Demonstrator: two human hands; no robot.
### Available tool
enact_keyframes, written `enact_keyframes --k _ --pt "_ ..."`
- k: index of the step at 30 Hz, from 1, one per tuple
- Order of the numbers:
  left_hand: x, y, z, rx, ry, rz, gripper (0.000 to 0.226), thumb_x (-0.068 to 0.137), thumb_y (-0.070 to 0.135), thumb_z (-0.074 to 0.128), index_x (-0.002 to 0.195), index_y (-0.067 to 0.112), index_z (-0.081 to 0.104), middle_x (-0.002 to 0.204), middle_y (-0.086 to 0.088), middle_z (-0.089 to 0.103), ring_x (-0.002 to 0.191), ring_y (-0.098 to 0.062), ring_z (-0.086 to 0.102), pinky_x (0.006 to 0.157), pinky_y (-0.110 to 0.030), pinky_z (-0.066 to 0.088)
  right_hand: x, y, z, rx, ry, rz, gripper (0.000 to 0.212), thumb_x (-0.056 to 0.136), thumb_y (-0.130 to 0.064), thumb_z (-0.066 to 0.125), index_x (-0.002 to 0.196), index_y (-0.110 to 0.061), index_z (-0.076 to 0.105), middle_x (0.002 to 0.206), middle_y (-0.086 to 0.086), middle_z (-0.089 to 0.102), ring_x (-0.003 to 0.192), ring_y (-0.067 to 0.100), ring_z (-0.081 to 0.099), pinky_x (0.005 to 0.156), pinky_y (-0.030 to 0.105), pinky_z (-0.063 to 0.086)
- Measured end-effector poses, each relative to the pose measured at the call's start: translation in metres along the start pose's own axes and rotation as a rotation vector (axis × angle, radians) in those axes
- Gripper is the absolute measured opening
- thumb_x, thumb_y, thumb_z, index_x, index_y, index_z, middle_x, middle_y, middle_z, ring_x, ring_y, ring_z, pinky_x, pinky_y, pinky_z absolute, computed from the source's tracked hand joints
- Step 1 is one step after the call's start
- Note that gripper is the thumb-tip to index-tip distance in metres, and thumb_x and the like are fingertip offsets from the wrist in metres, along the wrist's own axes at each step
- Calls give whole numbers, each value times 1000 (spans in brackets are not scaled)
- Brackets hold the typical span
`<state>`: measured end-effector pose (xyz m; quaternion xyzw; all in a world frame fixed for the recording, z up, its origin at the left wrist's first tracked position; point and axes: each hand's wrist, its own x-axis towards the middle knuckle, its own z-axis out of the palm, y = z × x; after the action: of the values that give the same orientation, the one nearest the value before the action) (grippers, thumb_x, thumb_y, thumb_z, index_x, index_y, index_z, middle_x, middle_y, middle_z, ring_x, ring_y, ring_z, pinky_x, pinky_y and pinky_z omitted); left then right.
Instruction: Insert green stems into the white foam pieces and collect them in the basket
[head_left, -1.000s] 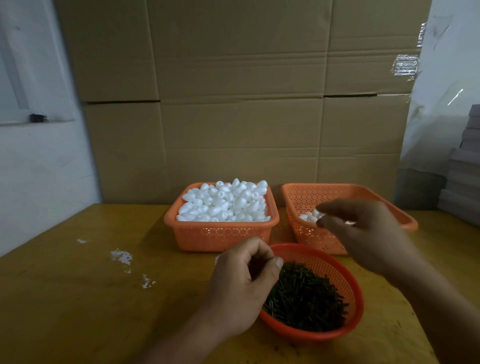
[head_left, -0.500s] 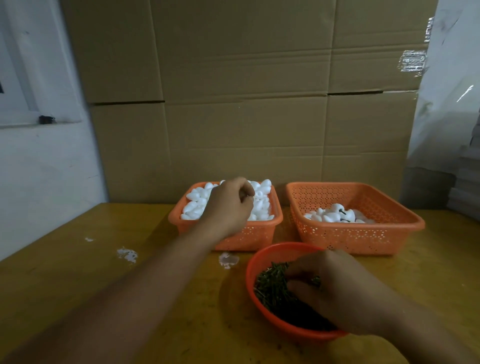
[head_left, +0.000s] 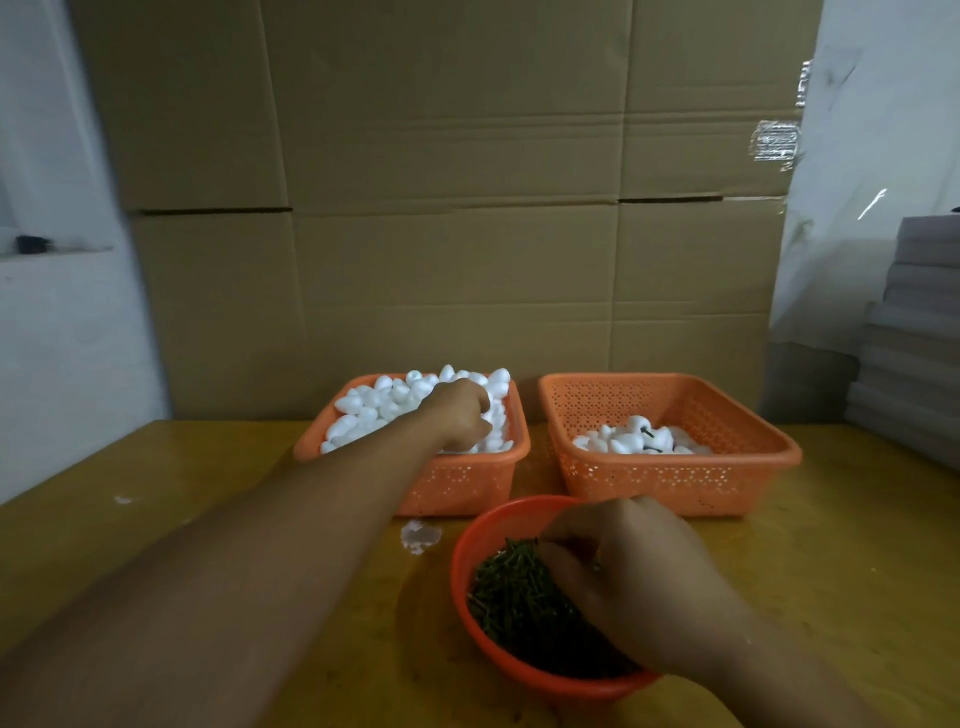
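The left orange basket (head_left: 441, 486) is heaped with white foam pieces (head_left: 371, 405). My left hand (head_left: 460, 415) reaches into it, its fingers curled down round a piece near the right side of the heap; the fingertips are hidden. The round red bowl (head_left: 462, 551) near me holds green stems (head_left: 511, 592). My right hand (head_left: 634, 577) is in it, thumb and fingers pinching stems. The right orange basket (head_left: 675, 480) holds a few foam pieces with stems (head_left: 636, 439).
All three containers stand on a yellow-brown table (head_left: 208, 493). A white foam scrap (head_left: 420, 536) lies between the left basket and the bowl. Large cardboard boxes (head_left: 457, 234) wall off the back. Stacked grey sheets (head_left: 914, 332) are at the right.
My left hand went from the stem bowl up into the foam basket. My right hand came from the right basket down into the stem bowl. Both have hardly moved in the last half second.
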<state>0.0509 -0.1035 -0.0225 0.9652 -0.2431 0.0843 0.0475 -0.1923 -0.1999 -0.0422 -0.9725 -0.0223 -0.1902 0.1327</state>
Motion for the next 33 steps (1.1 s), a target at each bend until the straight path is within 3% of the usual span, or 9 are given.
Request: enact_keyframes --k 8,12,15,18,22,25,27,30,33 --pt "1 5 4 54 110 -37 31 94 48 54 122 38 59 148 8 44 134 -21 36 110 -48 22 -1 -2 4 -4 -2 15 23 89 -50 52 106 -41 65 88 -14 72 79 10 66 73 36 56" --pt "0 8 1 62 104 -51 30 95 47 56 124 38 57 143 10 47 135 -19 35 109 -45 22 0 0 6 -26 1 4 29 88 -52 48 107 -38 65 90 -14 72 81 10 67 74 35 56" --pt "-3 10 -2 70 73 -43 42 92 50 61 131 41 51 138 10 48 133 -19 35 109 -45 24 1 0 8 -29 -11 -6 30 89 -51 46 107 -34 64 91 -13 72 80 10 66 74 36 57" --pt "-1 11 -2 56 51 -82 35 94 56 53 127 45 56 141 11 45 135 -20 34 111 -47 23 2 1 8 -25 -24 -6 27 91 -49 48 105 -33 65 89 -13 71 78 9 65 72 36 57" --pt "4 0 3 -93 83 -64 28 96 58 44 110 45 64 142 13 51 133 -21 45 113 -49 28 2 1 7 -15 -16 -6 26 92 -49 50 108 -36 66 89 -17 71 78 7 65 72 33 57" --pt "-1 -7 1 -377 192 85 17 97 44 51 85 42 62 99 17 70 101 -13 65 100 -47 43 1 3 8 -30 -16 -3 25 92 -49 51 103 -35 67 85 -14 70 76 8 64 71 34 56" --pt "-13 -6 -1 -547 254 176 15 98 31 55 89 37 65 90 15 71 89 -6 67 92 -39 48 1 3 9 -35 -15 -4 23 92 -49 51 100 -35 68 81 -14 69 72 8 63 68 33 55" --pt "-38 -2 -8 -669 322 278 14 97 20 58 100 26 71 91 13 72 83 -2 67 80 -25 48 1 2 9 -32 -10 -6 22 92 -49 52 102 -37 68 80 -15 69 70 7 62 65 29 54" --pt "-64 1 -14 -756 359 342 13 97 16 61 104 18 71 94 7 73 84 -6 68 82 -25 50 1 3 10 -21 -11 -3 21 92 -49 53 103 -39 67 81 -17 69 73 7 62 67 30 54"
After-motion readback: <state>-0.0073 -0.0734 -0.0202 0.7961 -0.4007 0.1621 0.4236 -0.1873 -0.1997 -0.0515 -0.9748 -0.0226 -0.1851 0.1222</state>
